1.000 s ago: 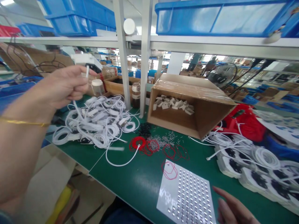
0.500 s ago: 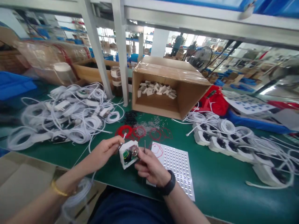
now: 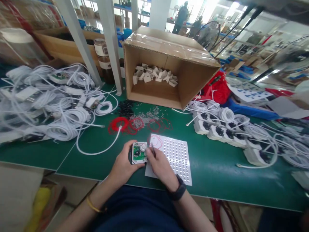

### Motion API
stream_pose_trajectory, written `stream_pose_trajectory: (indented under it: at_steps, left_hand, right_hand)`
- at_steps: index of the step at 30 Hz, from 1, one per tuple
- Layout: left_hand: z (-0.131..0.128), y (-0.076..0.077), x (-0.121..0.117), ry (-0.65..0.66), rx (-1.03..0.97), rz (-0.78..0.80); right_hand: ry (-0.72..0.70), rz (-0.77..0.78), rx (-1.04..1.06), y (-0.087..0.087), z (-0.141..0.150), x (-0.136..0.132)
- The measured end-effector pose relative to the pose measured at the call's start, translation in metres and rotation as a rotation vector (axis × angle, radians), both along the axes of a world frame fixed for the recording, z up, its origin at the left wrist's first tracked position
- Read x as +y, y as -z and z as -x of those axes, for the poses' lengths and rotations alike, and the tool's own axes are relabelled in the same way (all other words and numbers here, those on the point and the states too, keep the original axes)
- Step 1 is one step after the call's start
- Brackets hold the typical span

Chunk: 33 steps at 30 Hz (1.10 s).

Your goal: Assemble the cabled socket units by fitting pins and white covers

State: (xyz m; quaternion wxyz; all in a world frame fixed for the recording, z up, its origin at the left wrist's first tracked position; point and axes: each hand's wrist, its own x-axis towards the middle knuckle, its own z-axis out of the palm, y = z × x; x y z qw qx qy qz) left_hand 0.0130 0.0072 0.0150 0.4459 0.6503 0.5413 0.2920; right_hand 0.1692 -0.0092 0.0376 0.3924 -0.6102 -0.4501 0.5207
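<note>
My left hand [image 3: 124, 162] grips a small white square housing [image 3: 133, 160] with an open face. Inside it lies a green circuit board [image 3: 137, 157], with a round, shiny part [image 3: 143, 147] near its upper right corner. My right hand [image 3: 160, 166] is closed on a thin, dark metal tool [image 3: 152, 148], perhaps tweezers. Its fingertips are at the housing's right edge; whether they touch it I cannot tell. Under the right hand lies a white sheet [image 3: 180, 161] with rows of silvery dots. A white cable [image 3: 106, 152] curves over the bench left of the housing.
Coiled white cables with housings [image 3: 60, 112] heap up at left. More white units [image 3: 217, 133] line the right side. A cardboard box [image 3: 154, 93] holding white pieces stands behind red wire rings [image 3: 119, 124], loose screws [image 3: 149, 115] and black bits [image 3: 125, 108].
The housing has turned so its board faces up. My left hand has moved from the cable side to around the housing. The cable end now lies on the red rings. The view has tilted down.
</note>
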Motion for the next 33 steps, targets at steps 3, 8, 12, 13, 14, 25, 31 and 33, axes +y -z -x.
stream_pose_trajectory:
  at_steps: [3, 8, 12, 13, 14, 25, 31, 33]
  left_hand:
    - [-0.010, 0.005, -0.003, 0.009, -0.007, -0.052]
    - [-0.015, 0.017, -0.011, 0.046, -0.010, -0.228]
    - [-0.014, 0.024, -0.016, 0.066, 0.018, -0.248]
    - [-0.013, 0.024, -0.016, 0.078, 0.035, -0.269]
    - [-0.013, 0.025, -0.016, 0.096, 0.058, -0.297]
    - [-0.012, 0.018, -0.014, 0.232, 0.217, -0.370]
    - [-0.005, 0.021, -0.009, 0.249, 0.188, -0.388]
    - [-0.004, 0.022, -0.008, 0.249, 0.182, -0.408]
  right_hand:
    - [0.022, -0.244, -0.445, -0.009, 0.001, 0.000]
    - [-0.012, -0.345, -0.624, -0.005, 0.012, 0.006]
    - [0.144, -0.363, -0.555, 0.004, 0.011, 0.008]
    - [0.181, -0.344, -0.534, 0.006, 0.010, 0.006]
    - [0.209, -0.335, -0.517, 0.007, 0.011, 0.002]
    - [0.205, -0.266, -0.592, -0.001, -0.059, 0.018]
    - [-0.083, -0.131, -0.797, 0.000, -0.086, 0.073]
    - [-0.096, -0.085, -0.846, 0.005, -0.079, 0.083]
